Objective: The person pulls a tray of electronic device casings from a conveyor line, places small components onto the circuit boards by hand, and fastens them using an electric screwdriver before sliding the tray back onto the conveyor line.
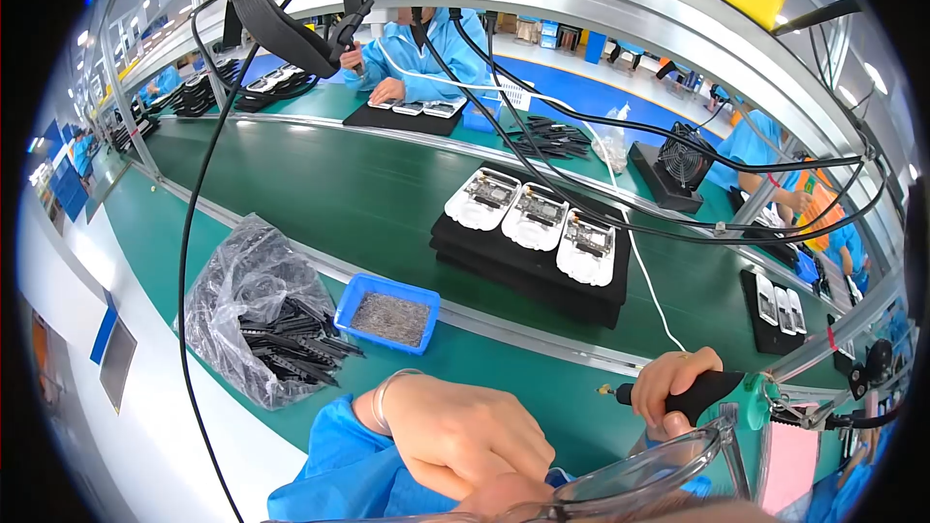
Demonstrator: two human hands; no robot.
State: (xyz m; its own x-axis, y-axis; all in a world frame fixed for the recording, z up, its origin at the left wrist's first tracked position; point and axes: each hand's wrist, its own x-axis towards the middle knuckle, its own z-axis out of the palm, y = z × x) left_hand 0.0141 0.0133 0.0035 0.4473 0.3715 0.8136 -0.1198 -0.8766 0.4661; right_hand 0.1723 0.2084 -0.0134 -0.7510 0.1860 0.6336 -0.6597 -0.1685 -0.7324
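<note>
Gripped in my right hand (pixel 670 385) is an electric screwdriver (pixel 715 393) with a black grip and a green body, its fingers wrapped round the grip. Its tip points left, over the green bench. My left hand (pixel 470 431), with a bracelet at the wrist, is low in the centre with its fingers curled under; anything inside them is hidden. Clear glasses (pixel 644 475) partly cover the view beside it. Nearest beyond the left hand is a blue tray (pixel 341 302) of small metal screws. A clear plastic bag (pixel 232 281) of black strips lies left of it.
White housings with circuit boards (pixel 538 217) sit on stacked black trays (pixel 523 276) on the green conveyor (pixel 339 174). A metal rail edges the belt. Black cables (pixel 199 232) hang across the view. A co-worker in blue (pixel 426 48) sits opposite, near a fan (pixel 681 160).
</note>
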